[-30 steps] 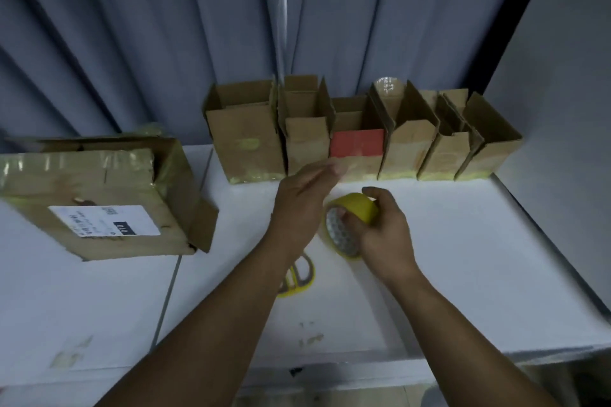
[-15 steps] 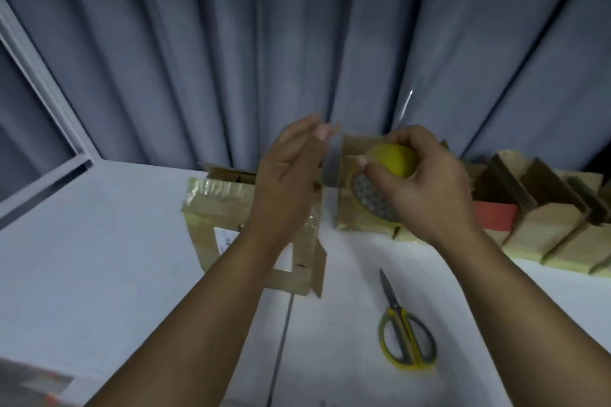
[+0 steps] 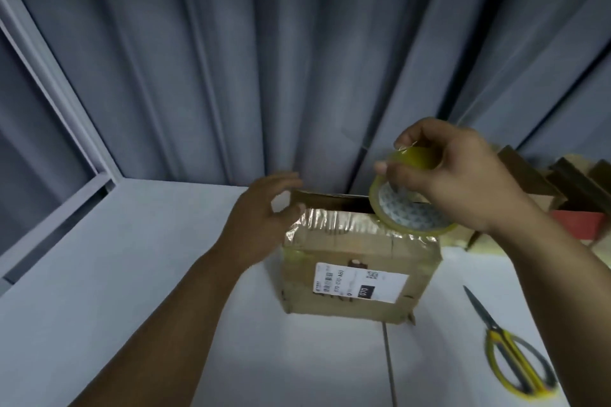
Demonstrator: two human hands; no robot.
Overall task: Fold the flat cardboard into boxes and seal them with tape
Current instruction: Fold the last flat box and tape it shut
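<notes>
A brown cardboard box (image 3: 357, 261) with a white shipping label and shiny tape along its top edge stands on the white table (image 3: 109, 274). Its top is open at the back. My left hand (image 3: 261, 211) hovers at the box's upper left corner, fingers and thumb curved in a loose C around the flap's end; I cannot tell whether they touch it. My right hand (image 3: 453, 178) grips a yellowish roll of clear tape (image 3: 406, 205) above the box's upper right corner, thumb and forefinger pinching at the roll's rim.
Yellow-handled scissors (image 3: 509, 353) lie on the table at the right. Several small folded boxes (image 3: 572, 208), one with a red face, stand at the far right against the grey curtain (image 3: 264, 59). A window frame (image 3: 56, 99) runs along the left.
My view has swung left and down, bringing the labelled box to the centre. My left hand dropped to the box's corner, and my right hand carried the tape roll over the box.
</notes>
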